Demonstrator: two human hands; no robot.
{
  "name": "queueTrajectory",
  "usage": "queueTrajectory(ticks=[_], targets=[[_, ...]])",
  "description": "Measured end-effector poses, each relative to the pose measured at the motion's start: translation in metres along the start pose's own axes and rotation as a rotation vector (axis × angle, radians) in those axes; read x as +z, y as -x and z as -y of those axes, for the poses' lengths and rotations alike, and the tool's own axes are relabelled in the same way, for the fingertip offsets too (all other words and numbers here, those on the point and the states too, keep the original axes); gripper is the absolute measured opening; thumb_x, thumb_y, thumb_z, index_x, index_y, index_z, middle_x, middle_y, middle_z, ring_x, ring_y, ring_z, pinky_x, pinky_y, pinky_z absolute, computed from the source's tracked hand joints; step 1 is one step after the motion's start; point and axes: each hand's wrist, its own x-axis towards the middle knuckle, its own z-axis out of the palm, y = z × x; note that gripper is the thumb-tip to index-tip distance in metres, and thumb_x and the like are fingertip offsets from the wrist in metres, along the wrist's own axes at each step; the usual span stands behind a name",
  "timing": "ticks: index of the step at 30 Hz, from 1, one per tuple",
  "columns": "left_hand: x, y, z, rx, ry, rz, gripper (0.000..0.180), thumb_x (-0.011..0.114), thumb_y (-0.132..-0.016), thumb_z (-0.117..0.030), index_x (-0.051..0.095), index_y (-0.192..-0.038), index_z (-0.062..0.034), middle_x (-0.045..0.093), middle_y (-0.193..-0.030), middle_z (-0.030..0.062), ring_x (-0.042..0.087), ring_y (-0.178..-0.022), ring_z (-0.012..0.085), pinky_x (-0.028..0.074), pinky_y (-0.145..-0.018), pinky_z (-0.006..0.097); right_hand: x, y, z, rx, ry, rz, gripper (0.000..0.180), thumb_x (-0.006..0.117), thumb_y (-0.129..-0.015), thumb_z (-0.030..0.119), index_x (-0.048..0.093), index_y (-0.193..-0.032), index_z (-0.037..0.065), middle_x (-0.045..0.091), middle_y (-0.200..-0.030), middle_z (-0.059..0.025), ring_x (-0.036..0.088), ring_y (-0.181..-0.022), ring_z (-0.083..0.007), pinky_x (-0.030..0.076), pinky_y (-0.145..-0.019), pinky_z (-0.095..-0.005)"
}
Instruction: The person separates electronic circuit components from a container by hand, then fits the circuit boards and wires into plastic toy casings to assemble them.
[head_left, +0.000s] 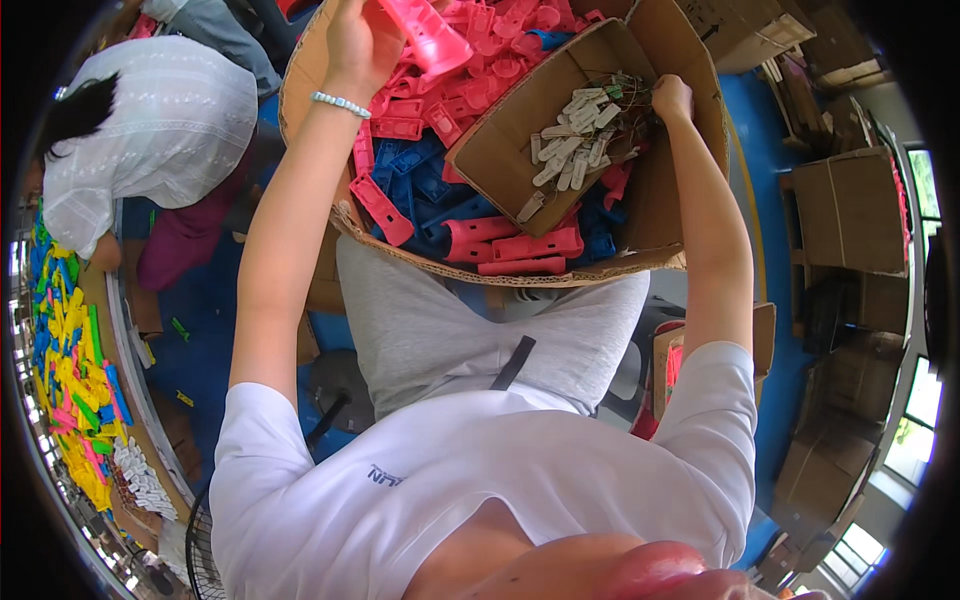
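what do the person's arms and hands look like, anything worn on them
Both forearms are bare below the short sleeves of a white T-shirt. The left hand has a pale beaded bracelet around its wrist. The right hand shows no gloves, rings or wristwear that can be made out.

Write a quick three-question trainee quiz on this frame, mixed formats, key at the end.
1. True or false: the left hand holds a pink plastic part.
2. The right hand reaches into: A) a pile of yellow parts B) the small cardboard tray of grey tags C) a metal bin.
3. Fill in: the big box on the lap holds pink and ____ parts.

Key: 1 true; 2 B; 3 blue.
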Motion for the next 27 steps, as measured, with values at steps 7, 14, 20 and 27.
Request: queueTrajectory(ticks=[7,14,20,27], targets=[[0.009,0.002,0.030,-0.216,0.086,0.053,0.047,0.042,-0.098,-0.042,0.047,-0.130,-0.0086,0.060,-0.081,0.0089,0.054,-0.059,0.0173,0.045,-0.051,0.028,0.018,0.004,-0.006,-0.078,-0.246,0.192,0.022,0.071,-0.075,0.016,0.070,-0.093,0.005,0.069,-0.087,-0.0176,0.067,-0.086,-0.0297,0.052,-0.077,-0.0388],[0.044,0.033,0.075,-0.200,-0.081,-0.014,0.027,0.061,-0.091,-0.034,0.053,-0.106,-0.0128,0.057,-0.079,0.0026,0.058,-0.064,0.0137,0.049,-0.057,0.030,-0.006,0.018,-0.025,-0.185,-0.205,-0.368,0.017,0.065,-0.079,0.011,0.067,-0.093,0.001,0.065,-0.093,-0.0183,0.064,-0.087,-0.0321,0.051,-0.079,-0.0398],[0.030,0.041,0.072,-0.195,-0.074,0.000,0.030,0.062,-0.091,-0.034,0.048,-0.106,-0.0117,0.057,-0.078,0.0036,0.057,-0.058,0.0130,0.048,-0.052,0.029,-0.094,0.069,0.050,-0.545,-0.610,-0.608,0.009,0.058,-0.088,0.002,0.063,-0.095,-0.001,0.060,-0.096,-0.0109,0.063,-0.085,-0.0198,0.051,-0.074,-0.0290],[0.048,0.046,0.064,0.269,-0.419,0.111,0.057,0.075,-0.076,-0.007,0.044,-0.124,-0.0076,0.062,-0.091,0.0066,0.061,-0.075,0.0109,0.052,-0.059,0.027,-0.137,0.131,0.120,-0.785,-1.202,-0.124,0.011,0.056,-0.089,-0.004,0.061,-0.099,-0.004,0.061,-0.102,-0.0078,0.062,-0.093,-0.0167,0.053,-0.080,-0.0301]])
